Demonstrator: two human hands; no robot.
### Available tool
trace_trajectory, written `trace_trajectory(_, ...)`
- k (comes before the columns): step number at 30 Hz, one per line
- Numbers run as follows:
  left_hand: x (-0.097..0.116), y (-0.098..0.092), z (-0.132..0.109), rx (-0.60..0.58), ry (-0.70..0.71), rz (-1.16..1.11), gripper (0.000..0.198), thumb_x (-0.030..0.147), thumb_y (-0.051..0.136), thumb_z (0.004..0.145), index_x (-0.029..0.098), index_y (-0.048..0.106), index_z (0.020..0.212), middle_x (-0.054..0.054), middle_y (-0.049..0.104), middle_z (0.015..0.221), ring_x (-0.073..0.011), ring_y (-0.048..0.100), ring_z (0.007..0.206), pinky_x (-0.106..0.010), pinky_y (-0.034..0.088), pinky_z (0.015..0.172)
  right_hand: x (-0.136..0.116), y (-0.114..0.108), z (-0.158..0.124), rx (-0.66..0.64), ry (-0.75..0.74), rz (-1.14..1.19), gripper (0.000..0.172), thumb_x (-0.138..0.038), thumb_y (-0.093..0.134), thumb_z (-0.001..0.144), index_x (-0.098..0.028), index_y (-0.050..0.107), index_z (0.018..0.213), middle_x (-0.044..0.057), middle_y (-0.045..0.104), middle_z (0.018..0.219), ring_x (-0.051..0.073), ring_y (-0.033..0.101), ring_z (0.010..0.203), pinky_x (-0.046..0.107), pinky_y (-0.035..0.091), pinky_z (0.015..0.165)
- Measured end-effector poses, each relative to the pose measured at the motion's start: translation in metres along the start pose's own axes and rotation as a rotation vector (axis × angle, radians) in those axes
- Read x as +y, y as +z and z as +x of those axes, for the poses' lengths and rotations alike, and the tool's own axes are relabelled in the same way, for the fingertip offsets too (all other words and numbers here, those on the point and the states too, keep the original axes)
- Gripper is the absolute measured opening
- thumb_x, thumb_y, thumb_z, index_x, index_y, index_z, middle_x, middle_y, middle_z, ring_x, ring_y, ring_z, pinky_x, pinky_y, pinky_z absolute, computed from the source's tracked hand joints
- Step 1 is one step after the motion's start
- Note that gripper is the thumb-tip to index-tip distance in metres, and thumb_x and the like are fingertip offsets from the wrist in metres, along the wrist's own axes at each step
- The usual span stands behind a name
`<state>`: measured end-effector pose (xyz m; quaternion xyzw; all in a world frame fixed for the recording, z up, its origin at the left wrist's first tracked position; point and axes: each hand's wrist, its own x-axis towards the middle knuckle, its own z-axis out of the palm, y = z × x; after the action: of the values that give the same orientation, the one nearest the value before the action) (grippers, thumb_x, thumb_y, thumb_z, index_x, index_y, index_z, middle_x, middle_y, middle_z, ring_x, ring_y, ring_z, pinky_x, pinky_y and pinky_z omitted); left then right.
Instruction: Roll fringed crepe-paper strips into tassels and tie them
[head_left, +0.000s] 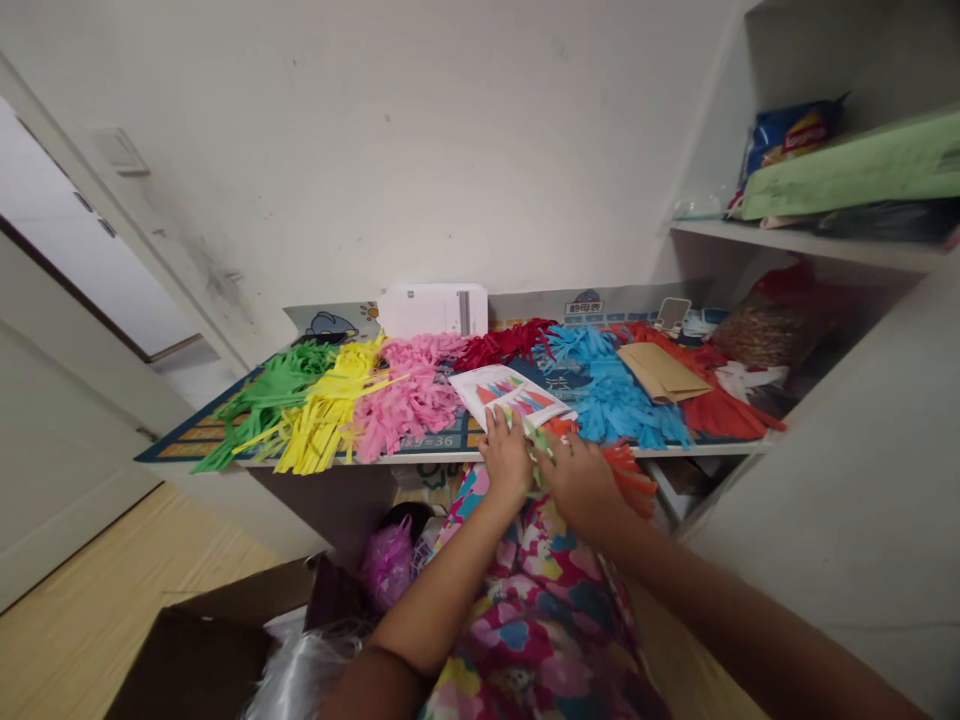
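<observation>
My left hand [504,456] and my right hand [583,484] are close together at the table's front edge, above my lap. Their fingers are closed on a light green strip [538,446], partly hidden by the hands; its kind is unclear. An orange paper tassel [631,482] sticks out beside my right hand and hangs over the edge. Just beyond my left fingertips lies a white packet [486,392] printed with tassel pictures. Paper tassels spread across the table: green [289,388], yellow [322,420], pink [411,395], dark red [504,345], blue [622,400] and red-orange [724,408].
A folded brown paper piece [660,373] lies over the right tassels. White cards [435,308] lean on the wall. Shelves at the right hold a chip bag [787,135] and a green package [855,165]. A cardboard box [202,640] stands on the floor at the left.
</observation>
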<state>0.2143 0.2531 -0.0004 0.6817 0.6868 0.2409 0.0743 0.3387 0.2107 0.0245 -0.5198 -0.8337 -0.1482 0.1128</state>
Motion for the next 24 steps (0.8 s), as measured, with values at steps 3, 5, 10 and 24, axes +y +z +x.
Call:
trace_trajectory(3, -0.004, 0.001, -0.002, -0.010, -0.004, -0.013, 0.052, 0.015, 0.040, 0.099, 0.017, 0.042, 0.151, -0.021, 0.025, 0.164, -0.0338, 0.019, 0.154, -0.057, 0.032, 0.117, 0.000, 0.009, -0.006, 0.038, -0.126, 0.012, 0.034, -0.012, 0.047, 0.095, -0.018, 0.072, 0.117, 0.015, 0.058, 0.142, 0.037, 0.050, 0.129, 0.051, 0.044, 0.097)
trace_trajectory(5, -0.005, 0.002, -0.003, -0.010, -0.011, -0.018, 0.053, 0.014, 0.038, 0.099, 0.015, 0.040, 0.152, -0.022, 0.024, 0.164, -0.0339, 0.017, 0.155, -0.057, 0.032, 0.117, 0.004, 0.016, -0.010, 0.061, -0.174, 0.020, 0.035, -0.013, 0.046, 0.097, -0.017, 0.071, 0.119, 0.014, 0.059, 0.141, 0.036, 0.049, 0.131, 0.051, 0.042, 0.100)
trace_trajectory(10, -0.003, 0.003, -0.005, -0.005, -0.016, -0.016, 0.056, 0.014, 0.040, 0.098, 0.015, 0.039, 0.153, -0.020, 0.024, 0.165, -0.0335, 0.016, 0.155, -0.056, 0.032, 0.117, 0.021, 0.036, -0.017, 0.108, -0.124, 0.040, 0.040, -0.012, 0.046, 0.096, -0.020, 0.067, 0.128, 0.016, 0.054, 0.146, 0.035, 0.049, 0.132, 0.053, 0.042, 0.101)
trace_trajectory(24, 0.003, -0.004, -0.009, -0.015, 0.050, 0.085, 0.056, 0.012, 0.042, 0.097, 0.013, 0.040, 0.153, -0.022, 0.028, 0.162, -0.0362, 0.020, 0.154, -0.056, 0.035, 0.116, 0.025, 0.040, 0.008, 0.110, 0.111, 0.332, 0.041, -0.013, 0.044, 0.090, -0.010, 0.064, 0.125, 0.019, 0.066, 0.119, 0.029, 0.061, 0.109, 0.041, 0.048, 0.096)
